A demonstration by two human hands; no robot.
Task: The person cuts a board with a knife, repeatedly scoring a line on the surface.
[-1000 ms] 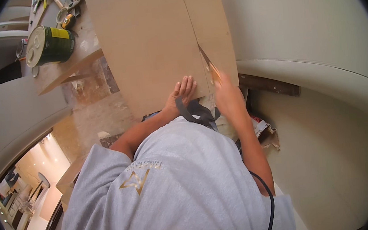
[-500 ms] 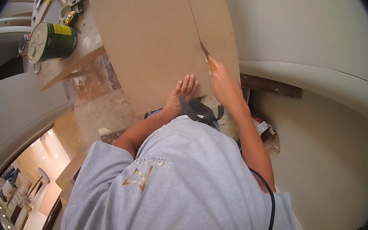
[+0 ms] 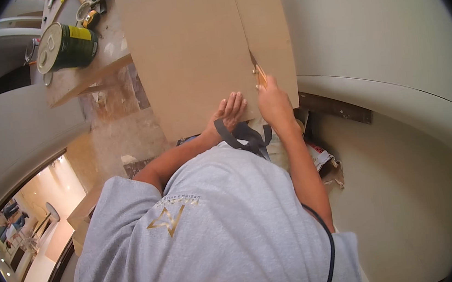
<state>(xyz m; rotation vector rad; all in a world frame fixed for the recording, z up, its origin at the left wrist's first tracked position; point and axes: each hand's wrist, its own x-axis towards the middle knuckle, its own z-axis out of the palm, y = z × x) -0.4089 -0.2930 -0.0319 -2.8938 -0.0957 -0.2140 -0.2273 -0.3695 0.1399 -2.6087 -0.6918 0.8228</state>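
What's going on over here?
A person is working on a large tan board with bare hands. The right hand grips what looks like a handsaw, its dark blade meeting a thin line that runs up the board. The left hand lies on the board near its near edge, to the left of that line. Off to the left, a green can and a tape measure sit on a bench.

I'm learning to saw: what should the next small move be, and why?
Probably a short stroke of the saw along the thin line: the right hand grips it, the blade meets that line, and the left hand rests on the board, clear of the blade.
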